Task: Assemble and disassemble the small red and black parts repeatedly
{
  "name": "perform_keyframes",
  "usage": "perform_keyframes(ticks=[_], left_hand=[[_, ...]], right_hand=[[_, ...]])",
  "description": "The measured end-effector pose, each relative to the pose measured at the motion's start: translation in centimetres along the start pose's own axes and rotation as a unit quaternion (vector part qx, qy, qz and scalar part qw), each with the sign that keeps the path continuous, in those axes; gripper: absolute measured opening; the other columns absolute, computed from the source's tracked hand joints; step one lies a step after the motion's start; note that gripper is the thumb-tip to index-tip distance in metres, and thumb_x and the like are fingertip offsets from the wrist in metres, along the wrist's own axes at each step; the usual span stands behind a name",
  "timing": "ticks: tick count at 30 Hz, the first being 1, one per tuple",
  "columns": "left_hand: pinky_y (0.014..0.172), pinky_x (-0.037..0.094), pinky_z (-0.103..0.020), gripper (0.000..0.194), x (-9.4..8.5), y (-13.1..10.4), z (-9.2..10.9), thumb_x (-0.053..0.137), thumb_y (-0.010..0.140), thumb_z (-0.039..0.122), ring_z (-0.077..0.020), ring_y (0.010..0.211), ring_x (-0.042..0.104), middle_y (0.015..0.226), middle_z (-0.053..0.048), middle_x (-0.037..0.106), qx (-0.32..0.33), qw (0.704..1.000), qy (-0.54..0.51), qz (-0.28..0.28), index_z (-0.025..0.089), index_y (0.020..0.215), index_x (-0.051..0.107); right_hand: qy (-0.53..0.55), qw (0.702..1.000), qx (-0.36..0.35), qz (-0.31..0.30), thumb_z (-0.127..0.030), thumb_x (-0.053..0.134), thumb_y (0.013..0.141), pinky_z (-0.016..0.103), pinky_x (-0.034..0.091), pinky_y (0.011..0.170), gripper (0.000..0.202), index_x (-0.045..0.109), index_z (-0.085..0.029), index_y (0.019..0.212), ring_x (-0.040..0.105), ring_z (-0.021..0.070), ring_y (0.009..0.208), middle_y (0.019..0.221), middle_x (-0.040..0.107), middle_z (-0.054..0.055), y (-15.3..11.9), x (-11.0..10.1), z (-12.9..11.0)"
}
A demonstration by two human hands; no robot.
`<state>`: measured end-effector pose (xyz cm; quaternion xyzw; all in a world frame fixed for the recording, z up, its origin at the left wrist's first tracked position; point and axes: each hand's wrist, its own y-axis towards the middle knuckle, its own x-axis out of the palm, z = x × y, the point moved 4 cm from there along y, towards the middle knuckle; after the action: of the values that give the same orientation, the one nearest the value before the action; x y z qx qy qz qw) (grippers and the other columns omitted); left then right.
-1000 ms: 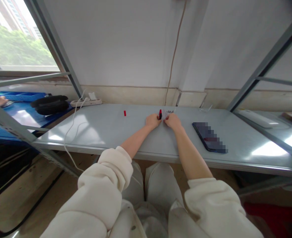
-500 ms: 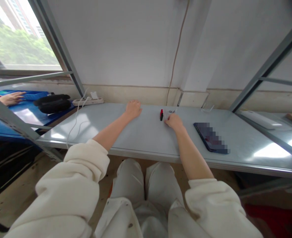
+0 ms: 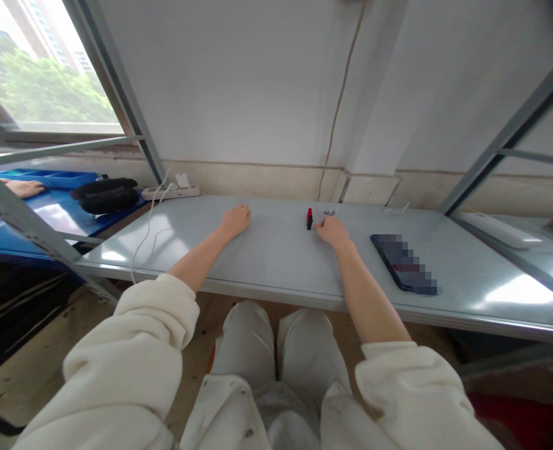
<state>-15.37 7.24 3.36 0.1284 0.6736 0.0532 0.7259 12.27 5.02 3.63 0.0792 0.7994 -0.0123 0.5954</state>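
Observation:
My left hand (image 3: 236, 220) rests on the grey table (image 3: 267, 256), left of the middle, fingers curled loosely; what is under them, if anything, is hidden. My right hand (image 3: 331, 230) lies closed at the near edge of a small clear container (image 3: 323, 214), fingertips pressed together against it. Small dark pieces (image 3: 329, 213) show in or behind this container. Just to its left are a red piece (image 3: 309, 212) and a black piece (image 3: 309, 222), close together.
A phone (image 3: 401, 262) lies right of my right forearm. Behind it is a clear tray (image 3: 397, 210). A power strip (image 3: 172, 191) with white cables stands back left. Beyond the left frame, another person's hand (image 3: 25, 188) rests near a blue tray (image 3: 65, 179) and black case (image 3: 109, 195).
My left hand has moved left and slightly nearer across the table. My right hand stays beside the clear container. The other person's hand has lowered and flattened.

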Motion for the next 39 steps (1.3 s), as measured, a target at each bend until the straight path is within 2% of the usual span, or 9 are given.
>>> perform_keyframes(ticks=[6,12,16,20,24,26,31,39], left_hand=[[0.081,0.040,-0.036,0.043,-0.1,0.2,-0.3,0.019,0.088,0.025,-0.0265,0.100,0.054,0.111,-0.019,0.055,-0.018,1.000,-0.009,-0.015,0.010,0.110,0.053],[0.079,0.040,-0.034,0.035,-0.5,0.7,0.0,0.027,0.087,0.025,-0.0236,0.093,0.056,0.102,-0.017,0.060,-0.013,0.998,-0.062,0.004,0.011,0.101,0.057],[0.076,0.039,-0.031,0.030,-1.2,1.2,2.2,0.032,0.086,0.025,-0.0190,0.082,0.056,0.086,-0.012,0.063,0.005,0.986,-0.162,0.037,0.014,0.083,0.060],[0.073,0.039,-0.026,0.027,-1.6,1.3,5.4,0.037,0.084,0.023,-0.0144,0.075,0.054,0.077,-0.007,0.062,-0.009,0.949,-0.304,0.083,0.016,0.069,0.058],[0.069,0.039,-0.024,0.027,-0.4,0.8,7.7,0.037,0.083,0.022,-0.0124,0.069,0.053,0.072,-0.005,0.061,-0.025,0.906,-0.413,0.087,0.015,0.067,0.057],[0.070,0.038,-0.024,0.026,0.5,0.6,8.2,0.038,0.083,0.021,-0.0124,0.068,0.053,0.071,-0.005,0.060,-0.031,0.900,-0.426,0.086,0.016,0.067,0.057],[0.071,0.038,-0.025,0.026,1.8,-0.2,8.2,0.038,0.084,0.024,-0.0132,0.070,0.053,0.072,-0.004,0.061,-0.021,0.913,-0.401,0.072,0.016,0.067,0.057],[0.069,0.038,-0.025,0.028,1.7,-0.9,8.1,0.037,0.084,0.026,-0.0136,0.070,0.052,0.075,-0.004,0.063,0.021,0.941,-0.330,0.075,0.017,0.069,0.059]], right_hand=[[0.004,1.000,-0.005,0.014,-0.026,0.046,0.083,0.032,0.043,0.081,0.029,0.059,-0.009,0.102,0.056,0.0269,0.103,0.107,0.061,0.018,0.2,0.3,0.1],[0.000,1.000,-0.014,0.018,-0.028,0.051,0.080,0.032,0.044,0.080,0.029,0.060,-0.009,0.101,0.057,0.0263,0.101,0.105,0.061,0.018,0.7,0.7,0.3],[0.002,1.000,-0.011,0.012,-0.031,0.057,0.077,0.031,0.045,0.078,0.030,0.062,-0.011,0.097,0.059,0.0252,0.097,0.101,0.063,0.017,0.8,0.7,0.5],[0.012,1.000,0.004,0.005,-0.032,0.062,0.073,0.032,0.046,0.075,0.030,0.064,-0.012,0.095,0.059,0.0259,0.095,0.099,0.064,0.016,0.7,0.5,0.7],[0.016,1.000,0.008,-0.001,-0.032,0.063,0.071,0.031,0.046,0.075,0.030,0.065,-0.012,0.093,0.060,0.0258,0.094,0.096,0.064,0.016,0.6,0.3,0.7],[0.013,1.000,0.002,-0.003,-0.032,0.063,0.071,0.030,0.046,0.074,0.029,0.065,-0.012,0.091,0.061,0.0249,0.092,0.094,0.065,0.016,0.6,0.4,0.8],[0.012,1.000,-0.001,0.006,-0.036,0.058,0.074,0.029,0.046,0.072,0.027,0.067,-0.012,0.084,0.061,0.0235,0.088,0.088,0.066,0.015,1.1,0.6,1.1],[0.065,0.998,0.006,0.012,-0.031,0.058,0.074,0.028,0.045,0.071,0.018,0.063,-0.015,0.067,0.062,0.0209,0.083,0.073,0.065,0.010,1.7,0.1,1.7]])
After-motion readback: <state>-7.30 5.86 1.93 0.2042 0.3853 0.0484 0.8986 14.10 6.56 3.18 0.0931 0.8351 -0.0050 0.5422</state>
